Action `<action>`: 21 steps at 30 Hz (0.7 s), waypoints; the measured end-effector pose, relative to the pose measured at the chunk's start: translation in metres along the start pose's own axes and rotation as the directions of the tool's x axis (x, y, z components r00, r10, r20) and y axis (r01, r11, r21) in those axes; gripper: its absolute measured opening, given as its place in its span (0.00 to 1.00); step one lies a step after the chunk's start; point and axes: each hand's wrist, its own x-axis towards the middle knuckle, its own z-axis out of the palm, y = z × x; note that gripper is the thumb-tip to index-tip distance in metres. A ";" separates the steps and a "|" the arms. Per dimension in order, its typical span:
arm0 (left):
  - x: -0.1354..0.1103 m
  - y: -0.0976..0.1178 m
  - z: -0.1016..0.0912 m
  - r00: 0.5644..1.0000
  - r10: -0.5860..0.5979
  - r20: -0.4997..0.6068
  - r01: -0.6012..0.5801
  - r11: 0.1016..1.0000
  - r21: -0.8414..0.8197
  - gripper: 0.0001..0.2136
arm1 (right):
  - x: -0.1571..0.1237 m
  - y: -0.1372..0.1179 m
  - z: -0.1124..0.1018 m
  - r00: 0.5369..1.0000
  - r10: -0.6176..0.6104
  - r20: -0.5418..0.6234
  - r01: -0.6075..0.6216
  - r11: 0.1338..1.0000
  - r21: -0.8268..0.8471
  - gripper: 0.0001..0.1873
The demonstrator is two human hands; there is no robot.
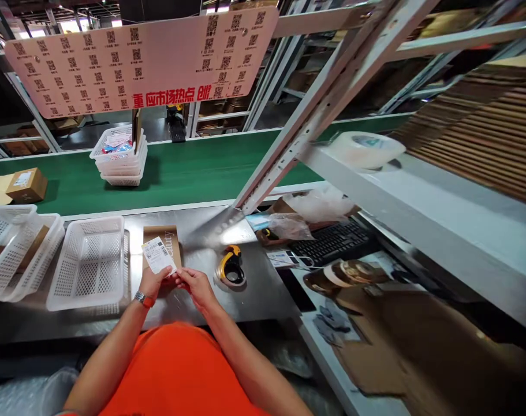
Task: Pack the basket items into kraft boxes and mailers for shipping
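Both my hands meet over a steel worktable (254,289) at the near edge of a flat brown box (170,236). My left hand (152,282), with a watch on the wrist, pinches the bottom of a white printed label (157,255) that lies over the box. My right hand (194,283) has its fingers closed on the label's lower right corner. The label's backing cannot be made out.
An empty white mesh basket (89,263) stands left of the box, more baskets (15,248) beyond it. A yellow-black tape dispenser (230,267) lies to the right, then a keyboard (332,240) and tape rolls (340,273). A green conveyor (193,167) carries stacked baskets (120,156) and a carton (26,185).
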 end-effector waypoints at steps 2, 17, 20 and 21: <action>-0.004 0.000 0.002 0.999 -0.039 0.018 0.040 0.996 -0.076 0.22 | 0.000 0.002 -0.001 1.000 0.013 0.016 -0.013 1.000 0.017 0.26; -0.022 -0.002 -0.003 0.997 -0.047 0.055 0.056 0.983 -0.172 0.28 | -0.004 0.007 0.006 0.996 0.068 0.064 -0.071 0.996 0.047 0.26; -0.023 -0.003 -0.002 0.996 -0.057 0.068 0.065 0.991 -0.119 0.26 | -0.006 0.007 0.005 0.997 0.054 0.048 -0.056 0.998 0.041 0.24; -0.023 -0.004 -0.001 0.995 -0.067 0.075 0.074 0.992 -0.101 0.25 | -0.007 0.007 0.004 0.998 0.050 0.040 -0.052 0.998 0.039 0.24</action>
